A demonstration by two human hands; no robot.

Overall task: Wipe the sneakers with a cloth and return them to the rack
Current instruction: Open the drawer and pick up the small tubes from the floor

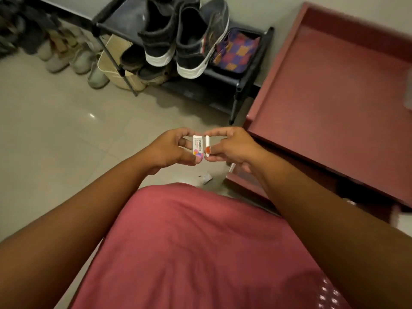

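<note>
Two dark sneakers with white soles stand on the top shelf of a black shoe rack, heels toward me. In front of me, above the floor, my left hand pinches a small white eraser in a printed paper sleeve. My right hand pinches a thin white piece held upright right beside the eraser. No cloth is in view.
A patterned pouch lies on the rack beside the sneakers. More shoes sit on the lower shelf and along the wall at left. A maroon table stands at right. A paper scrap lies on the tiled floor.
</note>
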